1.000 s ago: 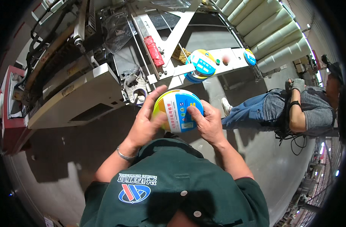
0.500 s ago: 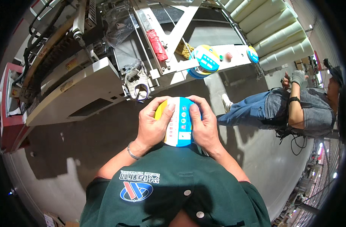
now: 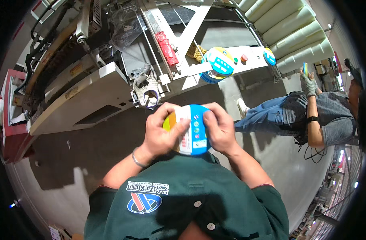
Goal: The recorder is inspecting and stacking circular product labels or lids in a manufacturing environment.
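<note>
Head view: we hold the round, flat disc [image 3: 199, 134] between both bare hands, out in front of our green shirt [image 3: 183, 176], its lower rim overlapping the shirt's top edge. Its printed face is turned up toward us. Being round, it shows no clear long axis, but its colour bands run nearly straight away from our chest, yellow at the left, white in the middle, blue at the right. Our left hand [image 3: 161, 130] grasps the yellow side, thumb laid across onto the white band and a little blurred; our right hand [image 3: 220, 130] grips the blue side, thumb on the face near the rim. Against one second ago, the disc sits closer to our chest and its bands lean less; our left hand, then spread and blurred, now closes on the rim. Half a second ago our left thumb pointed more outward. At the right, a co-worker's gloved hand [image 3: 309, 86] now has a thin striped item [image 3: 305, 69] upright, which did not show in either earlier view.
</note>
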{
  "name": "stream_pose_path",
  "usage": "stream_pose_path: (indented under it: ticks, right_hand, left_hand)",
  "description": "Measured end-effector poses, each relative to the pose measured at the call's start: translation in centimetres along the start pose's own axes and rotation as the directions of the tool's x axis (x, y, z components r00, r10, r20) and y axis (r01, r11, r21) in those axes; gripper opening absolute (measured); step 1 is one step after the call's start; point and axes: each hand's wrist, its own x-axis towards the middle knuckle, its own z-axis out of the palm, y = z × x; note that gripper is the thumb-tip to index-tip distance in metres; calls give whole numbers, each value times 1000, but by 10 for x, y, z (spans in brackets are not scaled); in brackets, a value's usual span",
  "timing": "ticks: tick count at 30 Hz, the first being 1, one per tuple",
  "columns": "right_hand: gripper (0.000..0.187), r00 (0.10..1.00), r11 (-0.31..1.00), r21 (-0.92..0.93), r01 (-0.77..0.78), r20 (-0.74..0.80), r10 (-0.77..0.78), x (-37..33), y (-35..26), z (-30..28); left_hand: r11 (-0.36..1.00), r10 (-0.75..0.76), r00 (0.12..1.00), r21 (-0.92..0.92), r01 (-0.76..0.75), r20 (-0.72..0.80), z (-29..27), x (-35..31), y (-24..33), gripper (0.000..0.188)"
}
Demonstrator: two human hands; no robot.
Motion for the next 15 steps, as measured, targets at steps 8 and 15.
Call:
stream_pose_path:
  ticks: [8, 15]
  right_hand:
    - [28, 943, 654, 706, -273, 62, 326, 10, 15, 25]
    - [25, 999, 887, 460, -27, 29, 16, -1, -21, 12]
  left_hand:
    - [963, -88, 994, -250, 101, 62, 1, 26, 3, 19]
    - [958, 125, 992, -257, -130, -35, 12, 0, 22, 19]
